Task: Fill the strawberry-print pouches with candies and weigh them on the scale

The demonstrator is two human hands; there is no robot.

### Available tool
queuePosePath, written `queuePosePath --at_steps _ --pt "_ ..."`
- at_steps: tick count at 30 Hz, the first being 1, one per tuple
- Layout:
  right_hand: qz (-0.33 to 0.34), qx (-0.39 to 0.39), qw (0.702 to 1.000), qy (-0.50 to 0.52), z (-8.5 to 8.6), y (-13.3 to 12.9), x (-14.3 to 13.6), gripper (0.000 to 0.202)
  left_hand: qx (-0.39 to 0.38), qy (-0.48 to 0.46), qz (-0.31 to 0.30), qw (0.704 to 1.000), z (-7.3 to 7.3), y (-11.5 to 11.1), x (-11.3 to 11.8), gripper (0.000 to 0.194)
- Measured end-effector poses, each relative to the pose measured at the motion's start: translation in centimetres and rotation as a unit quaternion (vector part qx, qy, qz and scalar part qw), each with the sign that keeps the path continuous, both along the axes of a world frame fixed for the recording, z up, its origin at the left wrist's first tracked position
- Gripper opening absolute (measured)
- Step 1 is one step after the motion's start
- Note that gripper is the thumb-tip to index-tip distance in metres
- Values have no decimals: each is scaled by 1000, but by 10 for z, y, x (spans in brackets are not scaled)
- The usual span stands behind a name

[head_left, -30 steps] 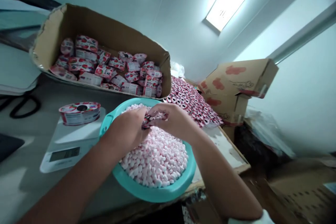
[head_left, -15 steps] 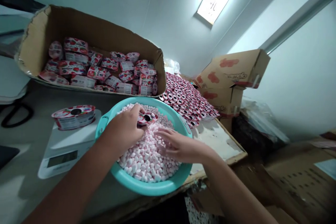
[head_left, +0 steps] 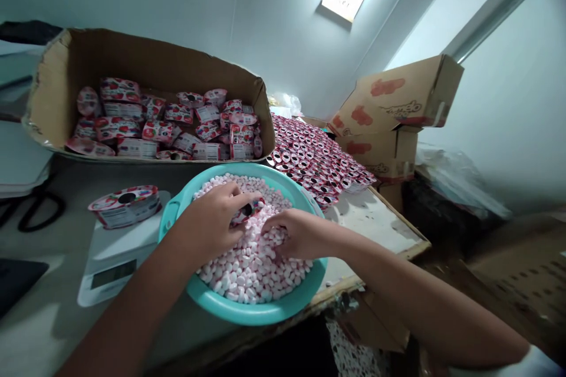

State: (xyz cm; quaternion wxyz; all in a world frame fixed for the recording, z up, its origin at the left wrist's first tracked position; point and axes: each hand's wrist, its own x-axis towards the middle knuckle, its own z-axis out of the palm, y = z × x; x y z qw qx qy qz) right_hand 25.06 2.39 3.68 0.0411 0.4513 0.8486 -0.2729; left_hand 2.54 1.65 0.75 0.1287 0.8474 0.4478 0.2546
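One dark flat object (head_left: 20,280) lies at the left near side of the tabletop (head_left: 33,330), and farther back some black loops (head_left: 42,210) rest, maybe of a cable or of scissors, I cannot tell which. To the right of them is a white scale (head_left: 115,253), with one oval printed pack (head_left: 126,207) upright on it. Behind the scale, at the far side, an open cardboard box (head_left: 168,59) contains many similar packs (head_left: 159,131), some upright and some leaning. Next comes a round turquoise basin (head_left: 256,313), full of small pale pink pieces (head_left: 247,274). Over its left part, the left hand (head_left: 212,221) holds one small oval pack (head_left: 248,211) with a dark opening, the fingers bent around it. In the right part, the right hand (head_left: 305,235) has its fingers curved down into the pieces; their tips are hidden, so I cannot tell if they are closed. Farther right, beyond the basin, a large heap of red and white packs (head_left: 309,156) spreads on a white board (head_left: 384,224). Behind this board, to the far right, two printed cartons (head_left: 398,94) are stacked, the upper one tilted.
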Motion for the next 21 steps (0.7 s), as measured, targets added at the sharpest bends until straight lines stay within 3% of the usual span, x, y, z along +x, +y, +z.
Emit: queuePosePath --at_steps 3,6,9,15,21 --pt "-21 22 1000 0 18 6 -4 35 -11 -14 17 1000 0 1 0 57" --pt "-39 94 994 25 39 15 -11 34 -21 -28 24 999 0 1 -1 58" --pt "-21 141 989 38 53 21 -23 32 -15 -29 22 999 0 0 -2 55" --pt "-1 197 980 39 49 25 -44 20 -13 -28 32 999 2 -2 -4 46" --pt "-27 207 974 90 44 20 -45 16 -20 -32 35 999 2 -1 -3 47"
